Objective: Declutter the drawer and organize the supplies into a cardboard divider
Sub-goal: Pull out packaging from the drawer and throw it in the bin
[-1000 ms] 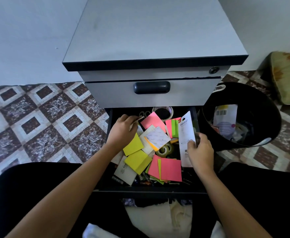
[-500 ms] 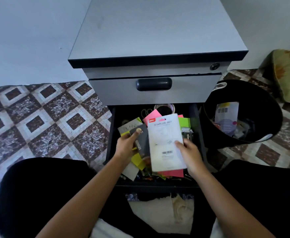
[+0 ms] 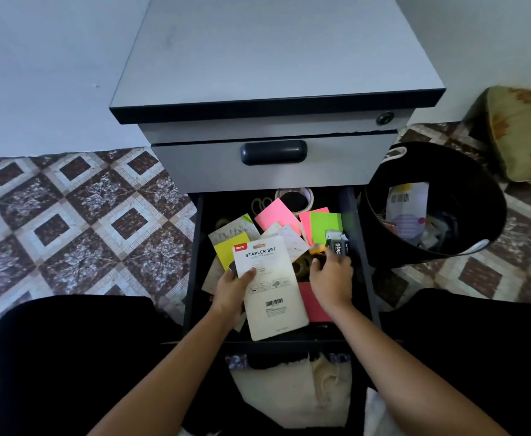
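Hands work over the open bottom drawer (image 3: 195,247) of a grey cabinet (image 3: 273,58). The left hand (image 3: 231,292) grips a white "STAPLER SET" card (image 3: 272,297) above the drawer's front half, thumb pressed on its face and fingers curled behind. The right hand (image 3: 331,278) reaches with bent fingers to a small black staples box (image 3: 338,247) by the drawer's right wall; whether it holds the box cannot be told. Pink sticky notes (image 3: 276,212), a green pad (image 3: 325,226), a yellow pad (image 3: 231,250) and a tape roll (image 3: 294,199) lie jumbled inside. Just right of the cabinet, a black bin (image 3: 478,184) holds packaging.
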`<state>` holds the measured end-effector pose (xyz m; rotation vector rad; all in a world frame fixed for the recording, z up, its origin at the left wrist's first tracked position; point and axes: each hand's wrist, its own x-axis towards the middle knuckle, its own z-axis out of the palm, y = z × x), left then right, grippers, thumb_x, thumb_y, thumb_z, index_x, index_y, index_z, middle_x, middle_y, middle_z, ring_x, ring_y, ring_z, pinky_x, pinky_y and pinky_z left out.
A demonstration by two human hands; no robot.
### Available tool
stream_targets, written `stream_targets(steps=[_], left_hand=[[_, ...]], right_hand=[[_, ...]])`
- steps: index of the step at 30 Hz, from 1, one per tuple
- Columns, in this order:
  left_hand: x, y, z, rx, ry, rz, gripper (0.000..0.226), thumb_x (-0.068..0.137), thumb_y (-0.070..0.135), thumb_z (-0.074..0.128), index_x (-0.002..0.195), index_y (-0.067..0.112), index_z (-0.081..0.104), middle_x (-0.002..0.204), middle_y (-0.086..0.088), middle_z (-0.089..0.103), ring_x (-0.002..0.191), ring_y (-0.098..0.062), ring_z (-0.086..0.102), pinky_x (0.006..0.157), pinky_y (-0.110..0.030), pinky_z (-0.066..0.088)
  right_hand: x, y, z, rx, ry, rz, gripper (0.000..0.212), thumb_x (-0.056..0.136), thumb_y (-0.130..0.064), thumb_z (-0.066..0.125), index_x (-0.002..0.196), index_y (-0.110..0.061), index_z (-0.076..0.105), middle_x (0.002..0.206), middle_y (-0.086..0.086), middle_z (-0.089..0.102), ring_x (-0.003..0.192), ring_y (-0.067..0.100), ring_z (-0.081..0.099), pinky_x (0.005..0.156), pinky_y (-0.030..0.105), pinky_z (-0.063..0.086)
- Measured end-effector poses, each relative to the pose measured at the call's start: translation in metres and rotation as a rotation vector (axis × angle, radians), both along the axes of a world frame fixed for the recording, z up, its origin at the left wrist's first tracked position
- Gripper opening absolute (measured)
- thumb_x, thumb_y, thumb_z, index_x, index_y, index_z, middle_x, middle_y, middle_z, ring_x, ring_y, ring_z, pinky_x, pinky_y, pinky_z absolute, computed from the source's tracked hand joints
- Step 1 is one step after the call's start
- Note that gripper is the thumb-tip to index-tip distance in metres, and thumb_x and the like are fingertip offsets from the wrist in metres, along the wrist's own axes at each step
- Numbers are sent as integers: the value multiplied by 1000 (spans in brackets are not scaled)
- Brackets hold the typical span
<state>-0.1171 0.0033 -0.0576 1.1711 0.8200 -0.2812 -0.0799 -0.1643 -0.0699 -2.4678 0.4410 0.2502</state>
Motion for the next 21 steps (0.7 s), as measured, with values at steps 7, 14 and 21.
stream_targets(steps=[7,14,21], left_hand=[[-2,8,-1,8,-33,16,22,91,8,57,113,13,56,101,-8,69,91,-26,66,75,-43,54],[-2,7,1,14,-74,13,16,90,9,58,103,18,59,103,-7,69,94,-28,66,80,-46,54],[3,8,7,11,-157,19,16,91,9,58,104,19,60,100,-6,71,87,-26,69,72,-43,56]], right_hand=[[23,10,-21,-258,114,-31,55,98,-12,35,148,-8,12,139,24,31,123,38,36,94,43,38],[22,6,-22,-325,114,-36,35,96,-13,40,131,-9,37,133,14,38,120,31,41,91,38,40],[18,-7,10,218,-88,-50,48,86,-23,63,125,-13,37,110,12,60,95,31,61,73,41,52]])
